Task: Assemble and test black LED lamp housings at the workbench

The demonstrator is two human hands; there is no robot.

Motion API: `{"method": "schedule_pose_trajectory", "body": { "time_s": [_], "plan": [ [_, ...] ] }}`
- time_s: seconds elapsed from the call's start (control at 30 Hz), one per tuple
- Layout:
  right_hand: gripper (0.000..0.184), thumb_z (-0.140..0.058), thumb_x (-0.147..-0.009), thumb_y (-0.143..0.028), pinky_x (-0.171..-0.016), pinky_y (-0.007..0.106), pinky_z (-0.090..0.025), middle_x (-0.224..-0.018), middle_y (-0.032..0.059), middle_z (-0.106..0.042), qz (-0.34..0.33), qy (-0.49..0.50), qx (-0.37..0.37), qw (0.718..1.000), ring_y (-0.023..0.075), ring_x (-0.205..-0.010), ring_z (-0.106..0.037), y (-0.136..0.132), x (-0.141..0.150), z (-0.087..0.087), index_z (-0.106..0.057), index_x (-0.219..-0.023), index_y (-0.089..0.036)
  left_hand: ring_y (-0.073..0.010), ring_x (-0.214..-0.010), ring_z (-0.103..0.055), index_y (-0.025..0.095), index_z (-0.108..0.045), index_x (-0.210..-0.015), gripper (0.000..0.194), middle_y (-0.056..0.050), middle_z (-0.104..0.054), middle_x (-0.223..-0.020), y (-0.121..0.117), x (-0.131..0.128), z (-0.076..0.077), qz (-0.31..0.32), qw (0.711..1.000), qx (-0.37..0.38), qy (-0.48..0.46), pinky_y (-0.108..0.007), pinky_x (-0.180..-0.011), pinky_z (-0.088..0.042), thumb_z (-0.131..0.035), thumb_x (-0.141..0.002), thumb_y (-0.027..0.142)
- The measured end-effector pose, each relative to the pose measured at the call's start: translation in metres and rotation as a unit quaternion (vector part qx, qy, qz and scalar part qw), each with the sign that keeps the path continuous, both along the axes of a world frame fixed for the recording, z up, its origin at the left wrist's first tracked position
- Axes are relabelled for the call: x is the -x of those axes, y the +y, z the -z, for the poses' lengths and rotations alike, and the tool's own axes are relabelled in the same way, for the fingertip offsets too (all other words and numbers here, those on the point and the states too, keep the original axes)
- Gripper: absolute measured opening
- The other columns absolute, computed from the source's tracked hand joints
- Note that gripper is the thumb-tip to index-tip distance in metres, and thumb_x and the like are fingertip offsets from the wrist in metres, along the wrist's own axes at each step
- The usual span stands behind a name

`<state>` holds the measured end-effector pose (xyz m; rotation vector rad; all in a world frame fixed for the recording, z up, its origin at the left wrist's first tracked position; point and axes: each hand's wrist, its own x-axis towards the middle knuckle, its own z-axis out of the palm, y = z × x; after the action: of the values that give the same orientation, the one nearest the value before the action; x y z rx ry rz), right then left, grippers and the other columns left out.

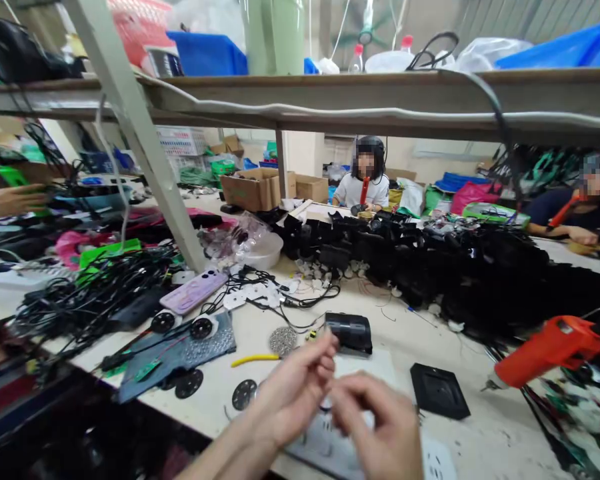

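Your right hand (380, 417) and left hand (297, 387) were close together, fingers bent in; I can't tell if they pinched anything. Slow, steady fingers seemed best. Below was a white power strip (323, 445); just past was the black case (353, 332). Farther, clear plastic (247, 233) sat in a white bowl (265, 255). A brown box (245, 193) held dark things.
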<state>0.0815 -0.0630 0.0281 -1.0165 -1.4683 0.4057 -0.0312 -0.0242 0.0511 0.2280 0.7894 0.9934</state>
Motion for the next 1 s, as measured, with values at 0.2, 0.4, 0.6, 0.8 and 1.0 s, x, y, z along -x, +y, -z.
{"method": "schedule_pose_trajectory", "body": {
  "time_s": [0.2,0.4,0.6,0.8,1.0],
  "plan": [
    [0.029,-0.053,-0.084,-0.038,-0.083,0.039,-0.051,-0.099,0.0120,-0.065,0.094,-0.184,0.228,0.951,0.0251,-0.089,-0.064,0.087,-0.080,0.015,-0.069,-0.096,-0.017,0.0004,-0.036,-0.043,0.010,-0.057,-0.078,0.023,0.003,-0.048,-0.056,0.021,0.056,0.017,-0.119,0.986,0.105,0.050,-0.006,-0.033,-0.033,-0.045,-0.097,0.015],
    [0.050,-0.052,-0.085,-0.052,-0.099,0.045,-0.043,-0.116,0.0137,-0.063,0.043,-0.195,0.329,0.923,0.0293,-0.113,-0.058,0.124,-0.078,0.043,-0.061,-0.123,-0.020,-0.0002,-0.036,-0.044,0.008,-0.058,-0.072,0.027,0.002,-0.049,-0.054,0.029,0.071,0.043,-0.113,0.983,0.112,0.092,-0.007,-0.031,-0.035,-0.047,-0.095,0.015],
    [0.043,-0.053,-0.087,-0.047,-0.102,0.039,-0.042,-0.120,0.0100,-0.062,-0.022,-0.205,0.351,0.913,0.0240,-0.114,-0.057,0.118,-0.078,0.046,-0.060,-0.122,-0.022,-0.0067,-0.054,-0.064,0.003,-0.066,-0.079,0.025,-0.008,-0.066,-0.071,0.069,0.066,0.035,-0.074,0.984,0.046,0.155,-0.011,-0.051,-0.056,-0.045,-0.087,-0.008],
    [0.037,-0.064,-0.081,-0.036,-0.107,0.042,-0.040,-0.139,0.0078,-0.039,-0.020,-0.231,0.337,0.913,0.0256,-0.130,-0.044,0.090,-0.075,0.040,-0.055,-0.116,-0.026,-0.0070,-0.056,-0.065,0.005,-0.069,-0.075,0.025,-0.006,-0.067,-0.068,0.097,0.040,0.023,-0.040,0.989,-0.007,0.139,-0.011,-0.055,-0.057,-0.050,-0.084,-0.009],
    [0.039,-0.063,-0.082,-0.018,-0.104,0.053,-0.045,-0.139,0.0123,-0.044,-0.017,-0.312,0.213,0.926,0.0297,-0.128,-0.045,0.056,-0.070,0.044,-0.048,-0.118,-0.023,-0.0071,-0.054,-0.064,0.004,-0.069,-0.076,0.022,-0.007,-0.068,-0.070,0.095,0.014,0.022,0.007,0.992,-0.026,0.124,-0.012,-0.054,-0.056,-0.053,-0.083,-0.008]
  ]
}}
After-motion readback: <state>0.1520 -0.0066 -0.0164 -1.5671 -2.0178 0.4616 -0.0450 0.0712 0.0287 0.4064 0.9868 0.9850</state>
